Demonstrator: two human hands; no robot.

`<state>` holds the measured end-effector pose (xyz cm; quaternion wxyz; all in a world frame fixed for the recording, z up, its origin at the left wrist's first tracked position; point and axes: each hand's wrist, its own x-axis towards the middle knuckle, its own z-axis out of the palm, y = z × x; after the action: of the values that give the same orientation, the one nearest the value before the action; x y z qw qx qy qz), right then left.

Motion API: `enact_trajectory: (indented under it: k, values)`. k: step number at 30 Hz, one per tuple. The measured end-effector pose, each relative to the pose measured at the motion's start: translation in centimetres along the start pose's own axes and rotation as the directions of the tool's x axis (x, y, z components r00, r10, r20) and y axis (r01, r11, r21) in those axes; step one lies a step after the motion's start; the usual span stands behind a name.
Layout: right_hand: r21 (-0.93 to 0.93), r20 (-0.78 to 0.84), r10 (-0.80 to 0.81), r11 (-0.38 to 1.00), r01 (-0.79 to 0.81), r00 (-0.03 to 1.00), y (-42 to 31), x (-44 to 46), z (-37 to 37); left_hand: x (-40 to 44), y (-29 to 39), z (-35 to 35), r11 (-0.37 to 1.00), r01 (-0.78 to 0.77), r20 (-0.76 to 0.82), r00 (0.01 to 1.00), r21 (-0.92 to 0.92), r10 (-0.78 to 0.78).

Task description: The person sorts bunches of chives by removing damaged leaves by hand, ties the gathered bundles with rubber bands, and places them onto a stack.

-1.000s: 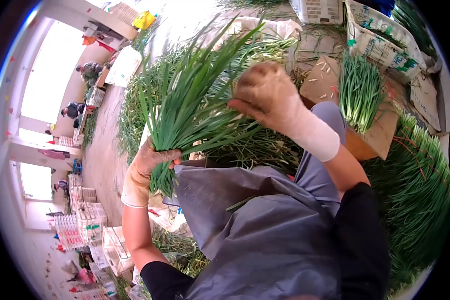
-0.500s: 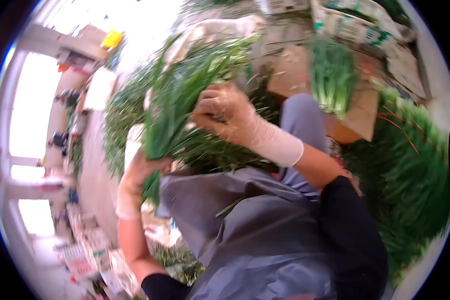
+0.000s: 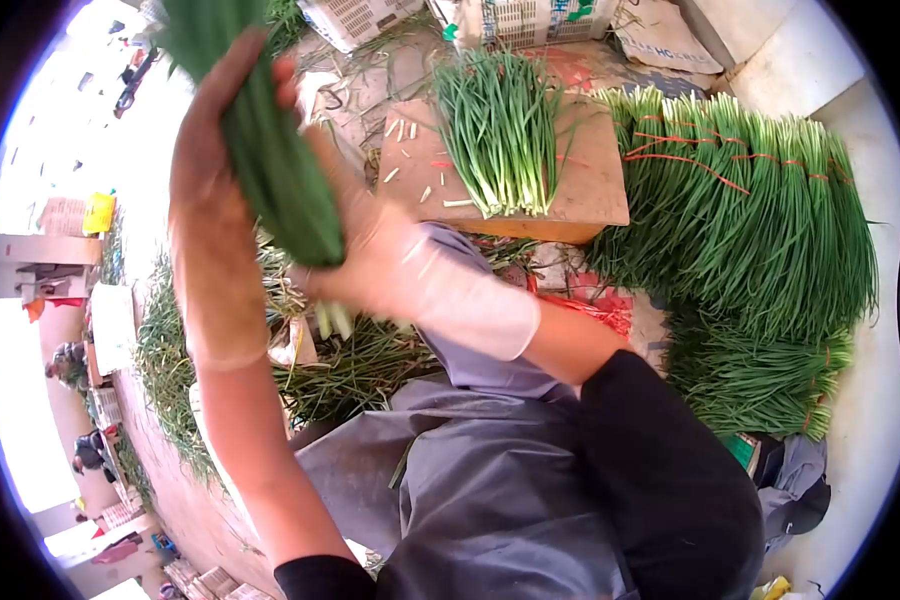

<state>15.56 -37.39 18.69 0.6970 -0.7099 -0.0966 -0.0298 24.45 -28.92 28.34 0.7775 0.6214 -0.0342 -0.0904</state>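
My left hand (image 3: 218, 190), in a thin pale glove, is raised and wrapped around a bunch of green chives (image 3: 280, 165). The bunch slants from the top edge down to the right. My right hand (image 3: 370, 240), gloved too, is smeared by motion beside the lower part of that bunch; its fingers are partly hidden behind the leaves. Pale stems (image 3: 335, 318) show just below it. Ahead of my knee, a neat pile of chives (image 3: 505, 130) lies on a brown board (image 3: 600, 190), white ends toward me.
Tied bundles of chives (image 3: 760, 210) are stacked along the wall at right. Loose leaves (image 3: 360, 370) heap below my hands. Printed white crates (image 3: 530, 22) stand beyond the board, with a sack (image 3: 665, 35) beside them. Other people sit far left.
My view has swung right, bringing the board and bundles toward the middle. Both hands now appear higher and closer to the camera, with the bunch still in my left hand.
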Motion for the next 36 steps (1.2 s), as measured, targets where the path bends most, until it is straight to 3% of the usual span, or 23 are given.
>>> enact_trajectory:
  k: [1, 2, 3, 5, 6, 8, 10, 12, 14, 16, 17, 18, 20, 21, 22, 24, 26, 28, 30, 32, 34, 35, 36]
  values:
    - [-0.075, -0.101, -0.060, 0.996, 0.053, 0.993, 0.1, 0.6, -1.9, 1.2, -0.3, 2.1, 1.000, -0.023, -0.005, 1.000, 0.021, 0.023]
    - [-0.157, -0.194, -0.129, 0.983, 0.099, 0.973, 0.3, 1.3, -3.8, 4.3, -1.0, 2.5, 0.999, -0.038, 0.098, 0.994, -0.014, 0.039]
    - [-0.171, -0.230, -0.056, 0.985, 0.016, 0.971, 0.2, 1.9, -5.7, 6.3, -2.8, 3.6, 0.962, -0.106, 0.349, 0.917, -0.252, 0.193]
    - [-0.222, -0.334, 0.012, 0.971, -0.091, 0.942, 1.7, 3.6, -8.3, 7.7, -5.0, 6.1, 0.955, 0.015, 0.402, 0.909, -0.296, 0.110]
    - [-0.223, -0.342, 0.026, 0.969, -0.108, 0.939, 3.0, 4.1, -9.4, 8.3, -7.3, 5.6, 0.986, 0.052, 0.376, 0.926, -0.158, 0.012]
    - [-0.341, -0.394, 0.234, 0.861, -0.378, 0.889, 6.0, 4.7, -11.5, 9.2, -13.6, 3.8, 0.982, 0.139, 0.297, 0.939, 0.127, -0.172]
    - [-0.380, -0.434, 0.446, 0.697, -0.608, 0.783, 12.3, 5.2, -12.3, 9.9, -20.6, 2.1, 0.889, 0.227, 0.185, 0.929, 0.397, -0.320]
    - [-0.514, -0.522, 0.500, 0.463, -0.722, 0.692, 18.9, 4.6, -12.2, 9.4, -27.9, 0.3, 0.826, 0.406, 0.176, 0.848, 0.390, -0.500]
    - [-0.382, -0.561, 0.564, 0.473, -0.794, 0.606, 19.3, 4.4, -11.9, 7.5, -28.6, 0.9, 0.816, 0.383, 0.244, 0.822, 0.432, -0.515]
    - [-0.465, -0.565, 0.441, 0.528, -0.711, 0.697, 18.3, 3.9, -11.6, 8.0, -27.7, 1.5, 0.811, 0.427, 0.185, 0.829, 0.400, -0.528]
    - [-0.543, -0.593, 0.245, 0.581, -0.606, 0.767, 18.7, 3.6, -11.3, 8.7, -28.2, 1.3, 0.830, 0.405, 0.224, 0.831, 0.383, -0.509]
    - [-0.543, -0.596, 0.253, 0.572, -0.615, 0.762, 19.2, 3.7, -11.7, 9.5, -28.3, 1.5, 0.853, 0.379, 0.264, 0.836, 0.358, -0.482]
    - [-0.785, -0.484, 0.195, 0.333, -0.522, 0.853, 20.2, 3.8, -12.5, 10.3, -28.4, 1.8, 0.842, 0.333, 0.265, 0.843, 0.426, -0.468]
    - [-0.777, -0.456, 0.291, 0.330, -0.536, 0.841, 19.5, 3.4, -13.3, 11.1, -29.3, 1.6, 0.826, 0.283, 0.304, 0.832, 0.487, -0.464]
    - [-0.774, -0.496, 0.118, 0.388, -0.500, 0.860, 18.8, 2.7, -14.1, 11.9, -29.7, 1.6, 0.811, 0.224, 0.339, 0.825, 0.540, -0.453]
    - [-0.571, -0.546, 0.206, 0.617, -0.541, 0.812, 17.0, 1.1, -17.2, 12.1, -29.9, 1.4, 0.813, 0.243, 0.327, 0.826, 0.529, -0.459]
    - [-0.507, -0.666, 0.276, 0.515, -0.691, 0.693, 18.8, -0.9, -20.6, 11.4, -28.7, 1.2, 0.810, 0.270, 0.230, 0.869, 0.520, -0.437]
    - [-0.786, -0.601, -0.035, 0.207, -0.583, 0.798, 25.1, -3.3, -23.6, 11.5, -28.7, -0.2, 0.814, 0.332, 0.189, 0.866, 0.476, -0.463]
    - [-0.873, -0.488, -0.138, 0.083, -0.481, 0.862, 26.9, -3.8, -24.6, 11.6, -30.6, -3.1, 0.899, 0.245, 0.190, 0.925, 0.363, -0.329]
    - [-0.899, -0.438, -0.068, 0.054, -0.435, 0.897, 27.6, -3.8, -24.8, 11.8, -32.9, -5.8, 0.886, 0.185, 0.121, 0.958, 0.426, -0.258]
    - [-0.914, -0.406, -0.008, 0.017, -0.406, 0.914, 27.7, -3.6, -24.5, 11.5, -32.6, -6.7, 0.610, 0.104, 0.027, 0.979, 0.786, -0.201]
    - [-0.920, -0.388, -0.028, -0.041, -0.389, 0.921, 27.7, -3.4, -24.5, 10.9, -32.9, -6.6, 0.541, 0.063, 0.000, 0.993, 0.839, -0.116]
    - [-0.916, -0.400, 0.002, 0.029, -0.400, 0.916, 27.6, -3.1, -24.7, 10.6, -32.6, -6.1, 0.525, 0.077, -0.026, 0.994, 0.848, -0.105]
